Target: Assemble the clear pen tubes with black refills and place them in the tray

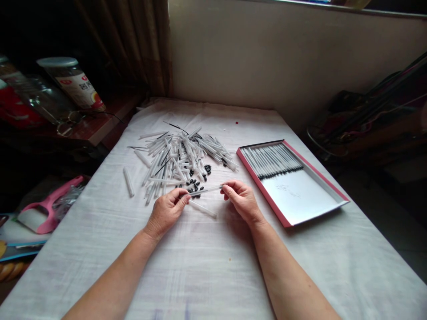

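Observation:
My left hand [170, 209] pinches the left end of a slim, translucent pen tube [206, 190]. At its other end, the thumb and fingers of my right hand [242, 200] are closed on the tip. The tube is level just above the cloth. Below it, a loose white tube [203, 208] lies by my left fingertips. Small black caps [192, 182] are scattered just beyond my hands. Behind them spreads a heap of whitish tubes [176, 155], with thin black rods among them.
To the right stands a shallow pink-edged box [283, 195] with a row of black-ended tubes [271, 159] along its far side. A single tube [128, 181] lies left of the heap. Jars [78, 86] and glasses [65, 126] occupy a side shelf; a pink-handled tool [50, 211] sits lower left.

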A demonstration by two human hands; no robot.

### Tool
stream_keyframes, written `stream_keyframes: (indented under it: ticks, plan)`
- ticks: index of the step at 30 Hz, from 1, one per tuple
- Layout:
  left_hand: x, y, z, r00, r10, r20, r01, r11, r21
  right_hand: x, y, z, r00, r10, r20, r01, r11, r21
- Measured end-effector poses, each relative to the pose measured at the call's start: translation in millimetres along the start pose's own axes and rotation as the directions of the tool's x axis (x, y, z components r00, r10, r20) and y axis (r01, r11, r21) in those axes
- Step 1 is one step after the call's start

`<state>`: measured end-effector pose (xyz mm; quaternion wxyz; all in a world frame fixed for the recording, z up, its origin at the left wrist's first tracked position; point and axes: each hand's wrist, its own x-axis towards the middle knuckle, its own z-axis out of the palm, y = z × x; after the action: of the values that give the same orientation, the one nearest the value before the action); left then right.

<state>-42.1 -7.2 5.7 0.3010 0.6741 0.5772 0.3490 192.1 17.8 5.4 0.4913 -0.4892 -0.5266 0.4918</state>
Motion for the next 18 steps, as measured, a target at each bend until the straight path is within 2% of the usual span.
stream_keyframes:
  ticks: [3, 8, 10, 18]
  plan:
    - [0.3, -0.8, 1.3, 0.999, 0.002, -0.038, -0.003, 1.000, -0.013, 0.3, 1.4, 0.5, 1.000, 0.023, 0.010, -0.023, 1.000, 0.004]
    - [0.0, -1.3, -0.9, 0.997, 0.010, 0.081, -0.010, 1.000, 0.000, 0.6, 0.7, -0.2, 1.000, 0.006, 0.009, -0.007, 0.999, 0.032]
    - [0.1, -1.1, -1.0, 0.996, 0.027, 0.089, -0.029, 0.999, 0.023, 0.9, 0.8, 0.1, 1.000, 0.007, 0.007, -0.008, 0.999, 0.040]
    - [0.8, -0.8, 4.4, 0.992, 0.056, -0.117, -0.058, 0.998, -0.016, -0.6, 4.6, 3.6, 0.998, 0.060, 0.005, -0.060, 0.996, 0.068]
